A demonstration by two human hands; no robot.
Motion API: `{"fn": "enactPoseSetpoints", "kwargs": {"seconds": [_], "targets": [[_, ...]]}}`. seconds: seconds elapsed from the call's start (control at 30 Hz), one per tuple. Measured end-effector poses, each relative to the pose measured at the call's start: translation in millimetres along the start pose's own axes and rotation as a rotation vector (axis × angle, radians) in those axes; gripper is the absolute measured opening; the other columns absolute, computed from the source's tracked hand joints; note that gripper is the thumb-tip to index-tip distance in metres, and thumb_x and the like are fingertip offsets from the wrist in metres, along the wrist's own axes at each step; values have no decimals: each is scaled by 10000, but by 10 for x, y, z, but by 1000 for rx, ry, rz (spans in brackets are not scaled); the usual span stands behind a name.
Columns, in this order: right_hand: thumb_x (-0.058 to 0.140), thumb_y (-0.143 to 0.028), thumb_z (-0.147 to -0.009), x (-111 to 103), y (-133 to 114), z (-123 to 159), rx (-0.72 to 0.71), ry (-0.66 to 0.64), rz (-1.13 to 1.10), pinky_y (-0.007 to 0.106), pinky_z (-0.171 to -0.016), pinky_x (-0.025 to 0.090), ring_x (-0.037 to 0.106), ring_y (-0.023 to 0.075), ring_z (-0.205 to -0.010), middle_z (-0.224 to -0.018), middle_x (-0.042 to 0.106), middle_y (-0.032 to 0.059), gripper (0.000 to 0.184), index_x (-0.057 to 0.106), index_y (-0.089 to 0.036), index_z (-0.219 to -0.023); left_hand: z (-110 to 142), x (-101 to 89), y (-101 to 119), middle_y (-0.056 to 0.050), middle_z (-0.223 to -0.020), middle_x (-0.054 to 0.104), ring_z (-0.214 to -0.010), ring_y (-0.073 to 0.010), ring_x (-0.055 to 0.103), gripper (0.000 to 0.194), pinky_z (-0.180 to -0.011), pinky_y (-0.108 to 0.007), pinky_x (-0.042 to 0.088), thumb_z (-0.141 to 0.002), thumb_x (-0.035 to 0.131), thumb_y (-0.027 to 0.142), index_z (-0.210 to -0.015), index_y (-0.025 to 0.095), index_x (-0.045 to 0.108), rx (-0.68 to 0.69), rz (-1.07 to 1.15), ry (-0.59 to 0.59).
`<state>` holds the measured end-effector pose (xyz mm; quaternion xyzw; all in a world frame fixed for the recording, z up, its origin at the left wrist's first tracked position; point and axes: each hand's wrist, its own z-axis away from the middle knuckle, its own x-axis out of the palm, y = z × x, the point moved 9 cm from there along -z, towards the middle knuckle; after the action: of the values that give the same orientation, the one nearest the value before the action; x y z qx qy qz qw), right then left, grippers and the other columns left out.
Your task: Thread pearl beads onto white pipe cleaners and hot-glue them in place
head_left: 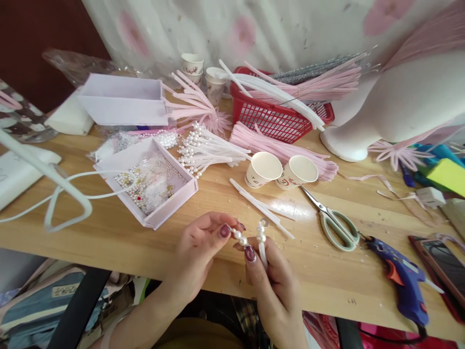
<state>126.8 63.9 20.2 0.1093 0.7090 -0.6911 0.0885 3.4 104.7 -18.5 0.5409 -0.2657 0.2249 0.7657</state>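
Observation:
My left hand [201,245] pinches a short string of white pearl beads [240,237] between thumb and fingers, low over the wooden table [119,237]. My right hand [271,274] grips a white pipe cleaner [262,242] upright, with pearls at its top end. The two hands nearly touch at the beads. Just beyond them lie loose white pipe cleaners [259,206]. A pink tray of beads [152,186] sits to the left, with a pile of pearl-tipped white stems [203,150] behind it.
Two paper cups [279,169] lie tipped over. Scissors [336,223] and a blue glue gun [399,276] rest at the right, by a phone [445,266]. A red basket [279,118] of pink and white pipe cleaners stands at the back beside a white foam form [392,106].

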Motion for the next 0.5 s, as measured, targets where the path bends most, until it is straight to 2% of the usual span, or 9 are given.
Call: {"fn": "enactPoseSetpoints", "kwargs": {"seconds": [0.1,0.2,0.37,0.43,0.5], "targets": [[472,-379,-1067,8,39,31,18,-4,12,273,-550,341,401,138,-589,-676,424,-46,290,556,-230,-833,-13,1,31,-3,-765,754,-754,-131,667,181,-739,-218,521,-725,899,373,-727,220,801,39,-55,8],[477,-402,-1063,2,56,50,8,24,12,270,-526,364,426,151,-579,-670,435,-39,262,606,-234,-908,-16,-7,155,-3,-760,749,-771,-143,674,169,-758,-227,517,-813,828,372,-739,224,796,159,-211,25],[411,-430,-1083,26,121,68,7,62,-28,263,-483,377,439,158,-558,-675,458,-24,293,621,-233,-1026,102,10,508,-5,-763,725,-745,-148,662,161,-738,-234,512,-936,686,262,-793,220,747,498,-629,100],[406,-455,-1081,24,150,70,18,77,-38,261,-473,368,449,156,-560,-688,477,-17,314,615,-230,-1020,163,-1,609,8,-760,699,-755,-145,659,146,-753,-236,514,-969,639,259,-844,232,709,593,-677,137],[402,-490,-1075,17,178,67,44,83,-49,259,-475,365,451,154,-562,-696,487,-16,335,606,-231,-1015,194,-21,671,24,-731,642,-734,-147,641,201,-766,-262,526,-1015,558,294,-840,241,639,626,-641,140]]}}
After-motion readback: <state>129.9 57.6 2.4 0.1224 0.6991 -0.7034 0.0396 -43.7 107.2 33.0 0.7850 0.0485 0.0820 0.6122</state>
